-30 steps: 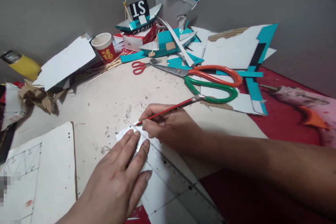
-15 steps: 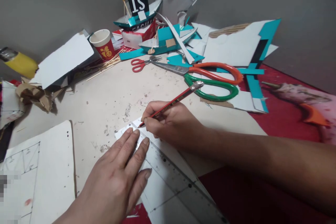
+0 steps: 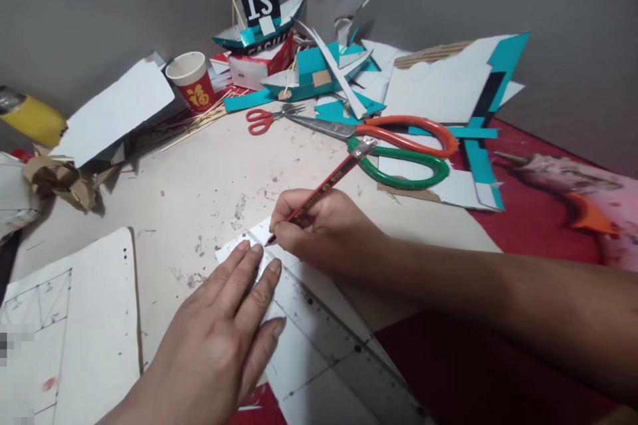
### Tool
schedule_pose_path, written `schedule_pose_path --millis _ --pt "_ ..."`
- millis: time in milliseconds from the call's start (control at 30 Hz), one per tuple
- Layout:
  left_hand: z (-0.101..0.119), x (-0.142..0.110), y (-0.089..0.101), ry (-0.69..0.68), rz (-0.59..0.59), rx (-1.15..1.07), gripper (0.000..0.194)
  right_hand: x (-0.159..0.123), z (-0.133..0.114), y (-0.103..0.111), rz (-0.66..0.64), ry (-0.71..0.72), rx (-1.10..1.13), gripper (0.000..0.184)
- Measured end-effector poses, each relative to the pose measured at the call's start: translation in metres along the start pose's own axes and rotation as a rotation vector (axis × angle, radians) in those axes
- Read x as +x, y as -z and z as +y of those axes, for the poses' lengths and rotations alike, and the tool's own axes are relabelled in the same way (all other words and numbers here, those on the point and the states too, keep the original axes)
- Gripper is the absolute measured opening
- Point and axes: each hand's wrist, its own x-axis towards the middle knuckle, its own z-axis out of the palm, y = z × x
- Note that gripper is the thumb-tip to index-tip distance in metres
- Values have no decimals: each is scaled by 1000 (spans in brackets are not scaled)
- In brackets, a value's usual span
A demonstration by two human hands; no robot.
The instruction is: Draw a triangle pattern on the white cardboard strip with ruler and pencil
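Counter point(image 3: 174, 179) spanning mid-frame. White sheet point(image 3: 286, 372) lying lower centre, clear ruler point(image 3: 329, 329) running diagonally across it. Left hand point(image 3: 214, 339) pressing flat, grip unclosed, fingers spread slightly over the ruler's upper end. Right hand point(image 3: 333, 232), centre, grip clamping red-black pencil point(image 3: 323, 189), tip meeting the ruler's edge. Good practice: spreading pressure along the ruler, keeping fingertips behind its edge, holding the pencil's slant constant.

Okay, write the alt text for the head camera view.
Left hand presses a clear ruler onto white card while the right hand holds a pencil beside it. Beyond lie large scissors, small scissors, a red-and-white cup and two model boats.
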Motion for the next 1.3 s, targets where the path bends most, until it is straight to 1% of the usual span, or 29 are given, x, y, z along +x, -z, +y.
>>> schedule_pose_path --millis 300,600,767,933,1133,1200,1300 --pt "0 -3 -1 0 4 14 52 -1 0 5 -39 49 -76 11" --pt "-1 -2 -2 -15 26 25 50 -1 -9 7 -48 -25 -173 11" --pt "0 -2 -1 -16 26 18 48 -2 -8 9 -67 -14 -207 11" --pt "0 -1 0 -5 17 13 45 -3 -10 10 -93 -35 -268 10" --pt "-1 -1 -2 2 10 2 45 -4 -13 12 -120 11 -361 13" --pt "-1 -2 -2 1 9 5 45 -5 -14 13 -122 -7 -316 13" --pt "-1 -3 -1 -8 20 11 47 -6 -16 15 -89 -17 -166 12"
